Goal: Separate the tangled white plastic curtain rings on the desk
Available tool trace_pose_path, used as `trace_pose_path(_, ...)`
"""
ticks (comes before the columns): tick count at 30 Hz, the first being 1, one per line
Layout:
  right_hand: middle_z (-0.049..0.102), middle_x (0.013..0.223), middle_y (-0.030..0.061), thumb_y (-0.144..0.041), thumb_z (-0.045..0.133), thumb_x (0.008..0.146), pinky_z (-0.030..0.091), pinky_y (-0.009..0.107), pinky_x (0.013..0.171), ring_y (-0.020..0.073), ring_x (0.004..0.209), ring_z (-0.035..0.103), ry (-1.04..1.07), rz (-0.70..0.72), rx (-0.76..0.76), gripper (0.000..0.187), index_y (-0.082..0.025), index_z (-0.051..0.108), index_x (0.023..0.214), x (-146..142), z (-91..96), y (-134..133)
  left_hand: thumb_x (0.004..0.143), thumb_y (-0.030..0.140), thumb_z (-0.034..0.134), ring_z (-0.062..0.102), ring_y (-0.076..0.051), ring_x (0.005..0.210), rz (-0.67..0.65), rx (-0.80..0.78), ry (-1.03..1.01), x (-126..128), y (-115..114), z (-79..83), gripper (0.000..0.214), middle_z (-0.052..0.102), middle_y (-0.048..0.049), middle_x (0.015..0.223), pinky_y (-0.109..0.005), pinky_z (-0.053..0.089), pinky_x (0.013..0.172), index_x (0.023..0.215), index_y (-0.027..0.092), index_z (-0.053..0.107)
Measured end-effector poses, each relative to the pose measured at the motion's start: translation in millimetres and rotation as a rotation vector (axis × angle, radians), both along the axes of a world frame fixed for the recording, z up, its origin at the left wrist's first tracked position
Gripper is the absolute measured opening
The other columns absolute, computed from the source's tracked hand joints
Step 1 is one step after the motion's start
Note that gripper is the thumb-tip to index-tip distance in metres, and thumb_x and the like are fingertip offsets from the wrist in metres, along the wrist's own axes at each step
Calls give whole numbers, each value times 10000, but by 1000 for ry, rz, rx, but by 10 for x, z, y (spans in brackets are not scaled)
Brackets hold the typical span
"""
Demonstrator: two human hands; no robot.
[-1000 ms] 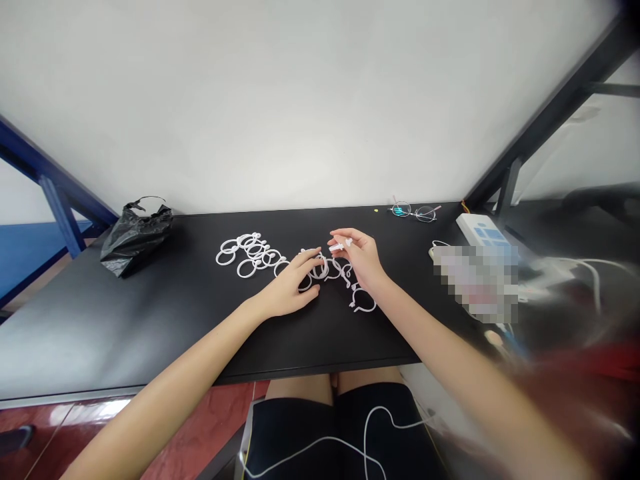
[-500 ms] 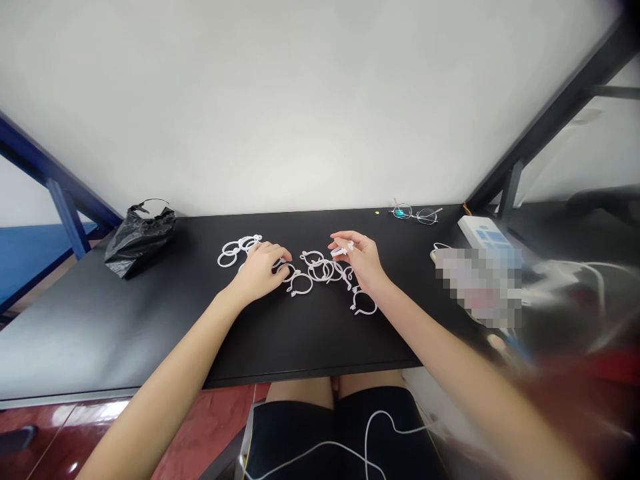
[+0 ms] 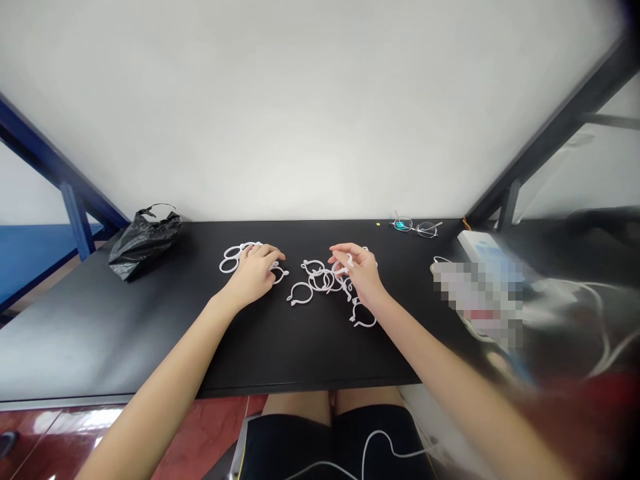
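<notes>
White plastic curtain rings with small eyelets lie on the black table. My left hand rests palm down over the left group, fingers stretched and thumb apart. One curtain ring shows beside its thumb, and more rings stick out past its far side; what lies beneath the palm is hidden. My right hand is closed in a pinch on a white curtain ring, just above the middle cluster of rings. A single ring and another ring lie nearer me.
A crumpled black plastic bag stands at the back left. Eyeglasses lie at the back right. A white and blue box, a blurred-out item and white cables are farther right. A white cable crosses my lap.
My left hand has slid a little to the left, and the curtain ring by its thumb has shifted left with it, away from the middle cluster. The right hand still pinches its ring.
</notes>
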State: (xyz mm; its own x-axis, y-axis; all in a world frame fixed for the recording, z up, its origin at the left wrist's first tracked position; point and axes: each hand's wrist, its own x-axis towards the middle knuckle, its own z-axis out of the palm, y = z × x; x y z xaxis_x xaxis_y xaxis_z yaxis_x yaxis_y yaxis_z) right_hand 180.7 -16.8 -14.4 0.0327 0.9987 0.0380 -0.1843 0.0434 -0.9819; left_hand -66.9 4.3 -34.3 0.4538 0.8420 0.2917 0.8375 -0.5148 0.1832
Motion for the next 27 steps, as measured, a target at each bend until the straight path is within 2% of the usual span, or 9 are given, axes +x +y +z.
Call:
trace_pose_path(6,600,553,-43,-406,759,686,343,195,345,44,347,408,-104,127,19,321,-161,702,886,-13,-38,-26,653,23,445,521,-316,1220,68,-19,24,-115,18,-30,580,601,-100,1265,-603,260,1116,1179,221,590)
trace_pose_path(8,593,553,-52,-393,776,671,371,196,351,46,339,433,-118,152,24,315,-165,699,875,-33,-36,-46,660,20,445,522,-318,1228,78,-16,17,-110,1,-1,568,603,-101,1267,-611,265,1112,1170,222,592)
trace_pose_path(10,617,591,-44,-367,796,649,450,209,395,72,391,526,-88,189,12,310,-168,700,866,-62,-20,-75,704,19,431,539,-298,1212,65,17,-18,-59,-40,62,520,608,-98,1261,-608,259,1119,1159,216,588)
trace_pose_path(12,669,659,-12,-339,801,638,522,232,467,123,504,641,-43,221,-9,300,-169,705,865,-92,2,-110,790,39,411,564,-259,1175,9,90,-106,40,-112,146,451,620,-86,1240,-577,247,1141,1177,211,565)
trace_pose_path(14,719,737,26,-322,791,647,560,251,535,168,620,711,-16,249,-33,288,-167,714,877,-114,26,-145,892,133,441,575,-235,1147,-107,171,-228,175,-208,220,358,632,-93,1210,-517,296,1136,1236,196,520)
trace_pose_path(17,743,777,47,-330,770,680,590,281,621,192,710,736,17,308,-59,275,-163,732,895,-131,59,-192,907,281,561,564,-254,1165,-338,185,-297,385,-355,267,403,601,-139,1262,-424,458,997,1287,178,473)
trace_pose_path(19,738,756,39,-333,767,689,602,305,674,185,707,729,32,350,-62,255,-158,742,872,-143,80,-219,914,285,567,572,-248,1155,-438,172,-318,487,-419,247,362,584,-153,1281,-396,490,947,1251,180,484)
trace_pose_path(23,729,786,25,-340,781,684,610,320,692,159,697,696,47,410,-69,255,-161,755,864,-192,114,-276,968,187,418,592,-216,1108,-429,141,-431,551,-442,155,139,594,-147,1246,-380,508,907,1077,187,505)
trace_pose_path(27,710,833,22,-336,753,731,599,304,728,142,742,676,102,459,-105,234,-171,744,897,-231,119,-319,988,224,359,585,-230,1128,-407,72,-467,535,-421,94,150,589,-150,1265,-409,499,923,1040,192,496)
